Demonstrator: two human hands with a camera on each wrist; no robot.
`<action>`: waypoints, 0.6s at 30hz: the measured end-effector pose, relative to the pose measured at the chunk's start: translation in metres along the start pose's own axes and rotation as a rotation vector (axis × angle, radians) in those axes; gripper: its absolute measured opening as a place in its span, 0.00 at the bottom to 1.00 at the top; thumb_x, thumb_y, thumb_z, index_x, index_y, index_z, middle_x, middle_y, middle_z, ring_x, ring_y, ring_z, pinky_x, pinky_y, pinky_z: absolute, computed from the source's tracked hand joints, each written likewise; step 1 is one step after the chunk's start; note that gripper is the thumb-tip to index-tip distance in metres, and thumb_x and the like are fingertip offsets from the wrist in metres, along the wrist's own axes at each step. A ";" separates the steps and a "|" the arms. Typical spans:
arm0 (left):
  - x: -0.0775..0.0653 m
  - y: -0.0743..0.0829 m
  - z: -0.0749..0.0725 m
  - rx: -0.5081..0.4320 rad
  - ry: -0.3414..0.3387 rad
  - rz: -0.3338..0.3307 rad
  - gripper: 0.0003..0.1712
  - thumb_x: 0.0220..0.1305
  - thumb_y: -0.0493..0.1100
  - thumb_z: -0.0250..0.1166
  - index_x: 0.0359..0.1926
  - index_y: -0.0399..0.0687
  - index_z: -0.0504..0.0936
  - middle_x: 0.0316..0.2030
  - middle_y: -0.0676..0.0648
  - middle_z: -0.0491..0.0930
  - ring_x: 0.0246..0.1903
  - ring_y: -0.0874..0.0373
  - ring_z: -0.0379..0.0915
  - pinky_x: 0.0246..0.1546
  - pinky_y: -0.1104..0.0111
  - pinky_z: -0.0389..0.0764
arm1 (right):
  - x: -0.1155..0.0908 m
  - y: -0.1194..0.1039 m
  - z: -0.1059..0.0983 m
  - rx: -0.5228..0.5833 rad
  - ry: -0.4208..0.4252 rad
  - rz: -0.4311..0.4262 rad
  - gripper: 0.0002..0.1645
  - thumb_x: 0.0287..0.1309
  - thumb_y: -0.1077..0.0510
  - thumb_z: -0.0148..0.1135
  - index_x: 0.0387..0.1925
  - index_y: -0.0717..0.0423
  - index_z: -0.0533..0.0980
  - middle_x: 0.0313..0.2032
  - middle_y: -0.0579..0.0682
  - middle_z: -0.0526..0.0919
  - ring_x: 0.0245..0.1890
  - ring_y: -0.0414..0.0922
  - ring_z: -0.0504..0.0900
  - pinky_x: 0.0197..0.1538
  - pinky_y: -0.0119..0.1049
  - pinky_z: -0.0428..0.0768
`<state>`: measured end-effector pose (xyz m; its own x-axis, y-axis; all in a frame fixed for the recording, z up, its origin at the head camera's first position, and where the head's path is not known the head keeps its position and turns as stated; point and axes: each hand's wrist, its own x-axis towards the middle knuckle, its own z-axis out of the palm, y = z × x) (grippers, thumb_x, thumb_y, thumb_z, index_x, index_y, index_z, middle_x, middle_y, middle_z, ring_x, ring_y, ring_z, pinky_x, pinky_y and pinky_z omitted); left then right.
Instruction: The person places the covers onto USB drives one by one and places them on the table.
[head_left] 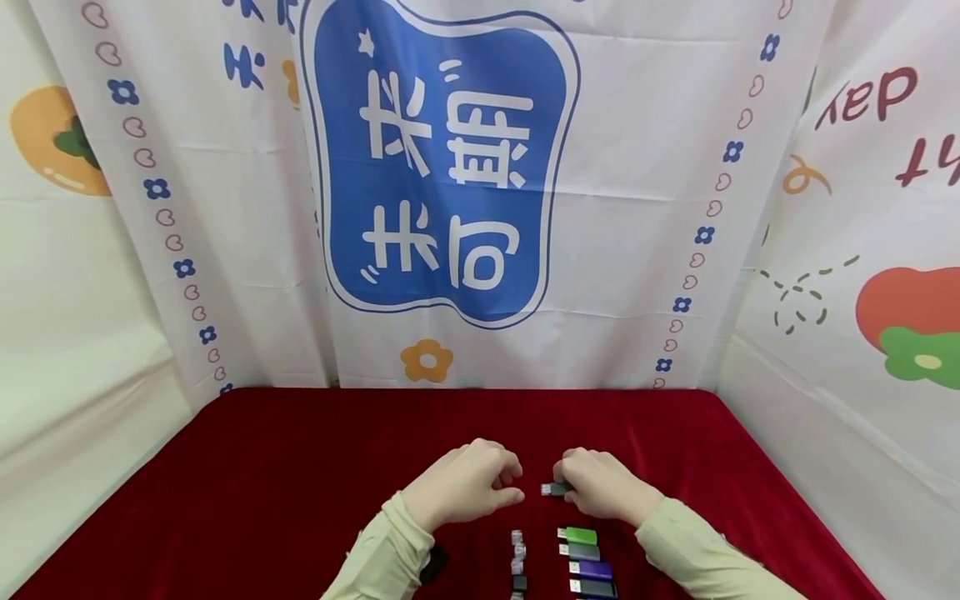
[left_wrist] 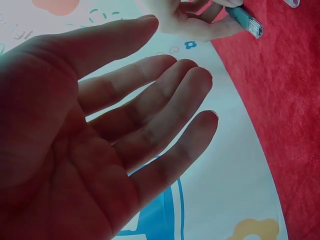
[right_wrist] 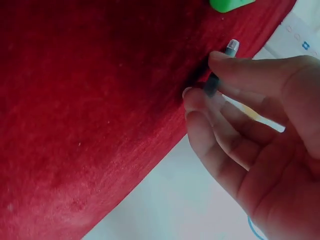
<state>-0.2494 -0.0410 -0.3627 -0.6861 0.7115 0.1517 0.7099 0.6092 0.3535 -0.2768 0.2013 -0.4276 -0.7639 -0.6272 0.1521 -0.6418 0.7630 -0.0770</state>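
A dark grey USB flash drive (head_left: 553,489) is pinched between the thumb and fingers of my right hand (head_left: 607,485), low over the red cloth. Its metal plug points left, toward my left hand (head_left: 472,479). In the right wrist view the drive (right_wrist: 212,85) is partly covered by the fingertips. The left hand holds nothing; its fingers (left_wrist: 170,145) are loosely extended in the left wrist view, apart from the drive. Nearer the front lie a green flash drive (head_left: 581,536), a grey one (head_left: 581,552) and a purple one (head_left: 594,570), plugs to the left.
A dark flash drive (head_left: 592,588) continues the row at the bottom edge. Left of it runs a line of small clear and dark pieces (head_left: 517,552), too small to identify. A black object (head_left: 433,565) shows beside the left sleeve. Red cloth (head_left: 300,467) covers the table; printed curtains (head_left: 615,250) surround it.
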 end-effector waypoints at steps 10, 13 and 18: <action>0.001 -0.001 0.001 -0.004 -0.013 -0.017 0.11 0.61 0.47 0.71 0.43 0.49 0.86 0.33 0.58 0.81 0.30 0.70 0.75 0.31 0.75 0.77 | -0.009 -0.005 -0.024 -0.097 0.048 -0.052 0.05 0.49 0.61 0.74 0.28 0.53 0.83 0.25 0.42 0.73 0.23 0.38 0.73 0.25 0.33 0.76; 0.000 -0.001 0.001 -0.007 -0.020 -0.028 0.11 0.61 0.47 0.71 0.43 0.49 0.86 0.33 0.58 0.81 0.30 0.70 0.74 0.31 0.74 0.77 | -0.013 -0.007 -0.032 -0.060 -0.030 -0.068 0.04 0.51 0.59 0.73 0.28 0.53 0.83 0.26 0.41 0.75 0.23 0.36 0.72 0.27 0.31 0.76; 0.000 0.000 -0.001 -0.001 -0.026 -0.030 0.11 0.61 0.47 0.71 0.42 0.50 0.86 0.31 0.60 0.80 0.29 0.71 0.74 0.30 0.74 0.77 | -0.019 -0.010 -0.041 -0.036 -0.154 -0.100 0.06 0.52 0.58 0.74 0.33 0.53 0.84 0.30 0.43 0.80 0.26 0.35 0.75 0.31 0.32 0.79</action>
<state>-0.2497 -0.0412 -0.3621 -0.7029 0.7016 0.1170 0.6888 0.6302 0.3585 -0.2528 0.2120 -0.3894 -0.6997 -0.7145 0.0042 -0.7142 0.6992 -0.0332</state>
